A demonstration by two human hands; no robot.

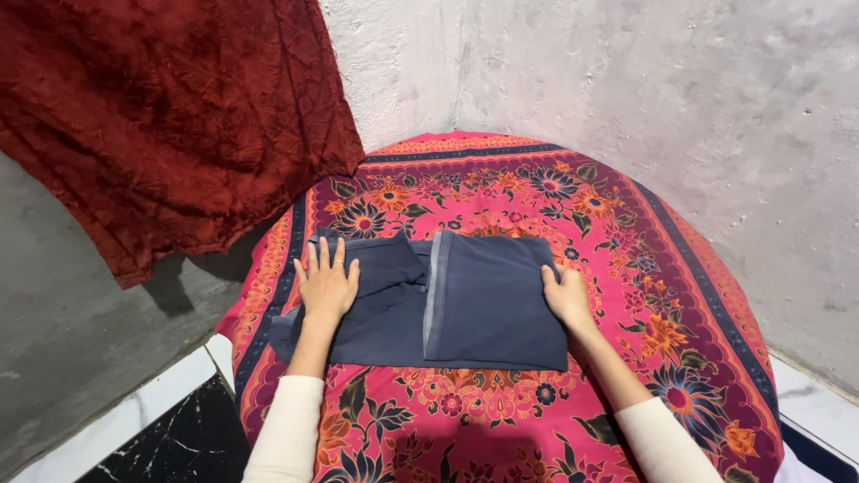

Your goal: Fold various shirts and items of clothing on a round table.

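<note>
On the pink floral cloth (pixel 501 420) — both hands, left (pixel 326 284) and right (pixel 567 295), flat, fingers spread, on a folded dark-blue garment (pixel 488 304).

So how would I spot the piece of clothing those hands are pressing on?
Find the bright pink flowered bedspread that fills the corner between the grey walls. In its middle lies a dark blue-grey garment, folded flat, with the left hand and right hand resting on its two ends. It is the only plain, unpatterned cloth there; the hanging red cloth is patterned.
</note>
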